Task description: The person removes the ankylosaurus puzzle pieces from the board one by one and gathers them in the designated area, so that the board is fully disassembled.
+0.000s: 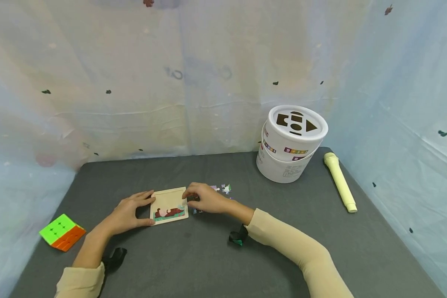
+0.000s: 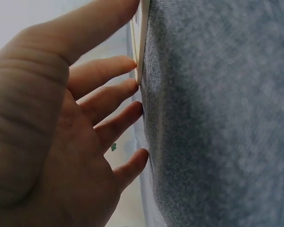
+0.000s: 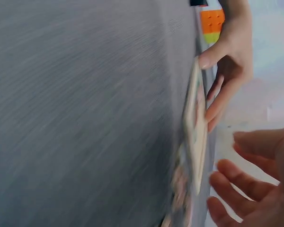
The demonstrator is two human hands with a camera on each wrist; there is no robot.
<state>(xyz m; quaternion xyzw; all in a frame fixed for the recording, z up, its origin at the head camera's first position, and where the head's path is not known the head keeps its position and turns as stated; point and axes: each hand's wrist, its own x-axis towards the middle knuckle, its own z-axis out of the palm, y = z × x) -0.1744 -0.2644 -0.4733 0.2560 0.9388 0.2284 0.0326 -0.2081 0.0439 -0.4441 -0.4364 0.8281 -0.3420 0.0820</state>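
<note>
A shallow wooden puzzle tray [image 1: 167,196] lies on the dark table, with coloured puzzle pieces [image 1: 169,212] filling its near part; the far part shows bare wood. My left hand [image 1: 128,210] rests against the tray's left side, thumb at the near corner and a fingertip farther up. In the left wrist view those fingers [image 2: 104,71] stay long and spread along the edge. Over the tray's right edge hovers my right hand [image 1: 207,198]. Its thumb and fingers stand apart with nothing between them in the right wrist view. Loose jigsaw pieces [image 1: 226,188] lie beside and partly behind it.
A green and orange puzzle cube [image 1: 62,232] sits at the left. Toward the back right stands a white lidded bucket [image 1: 287,151] with shape holes, and right of it lies a pale yellow stick [image 1: 340,182]. Light curtains [image 1: 223,82] enclose the table.
</note>
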